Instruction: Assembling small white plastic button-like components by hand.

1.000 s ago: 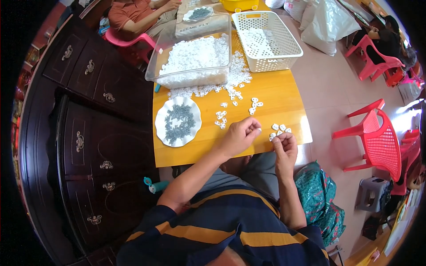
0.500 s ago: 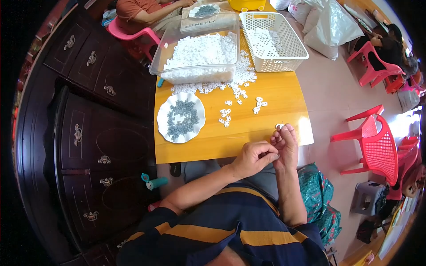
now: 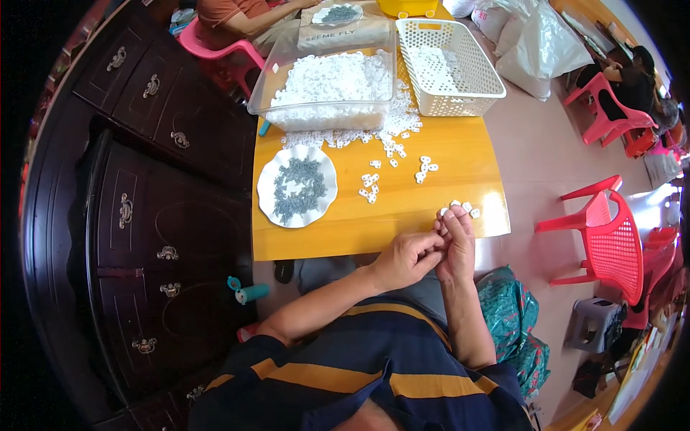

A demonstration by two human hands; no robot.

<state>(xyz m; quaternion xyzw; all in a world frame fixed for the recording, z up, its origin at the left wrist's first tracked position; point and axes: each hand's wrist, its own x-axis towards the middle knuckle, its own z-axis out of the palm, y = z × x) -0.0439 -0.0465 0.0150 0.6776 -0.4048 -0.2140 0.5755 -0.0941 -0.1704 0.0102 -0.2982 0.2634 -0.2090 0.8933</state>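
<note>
My right hand (image 3: 457, 253) is raised at the near right corner of the table, fingers closed. A small white plastic piece (image 3: 443, 212) shows at its fingertips. Against that hand rests my left hand (image 3: 404, 263), its thumb and fingers pinched together; what they hold, if anything, is too small to make out. A few loose white pieces (image 3: 474, 213) lie just beyond my right fingertips. Further left, more two-holed white pieces (image 3: 370, 179) lie in small groups. A white wavy-edged plate (image 3: 266, 190) on the left holds many small thin grey parts (image 3: 302, 183).
A clear bin (image 3: 323, 115) heaped with white pieces stands on the far part of the wooden table (image 3: 316, 244), beside a cream perforated basket (image 3: 460, 104). Another person (image 3: 237, 18) sits beyond. Dark drawers (image 3: 144, 194) stand left, a red chair (image 3: 611, 237) right.
My right hand has shifted slightly left, and loose white pieces now show beside its fingertips. Both hands stay together. The whole view has moved a little.
</note>
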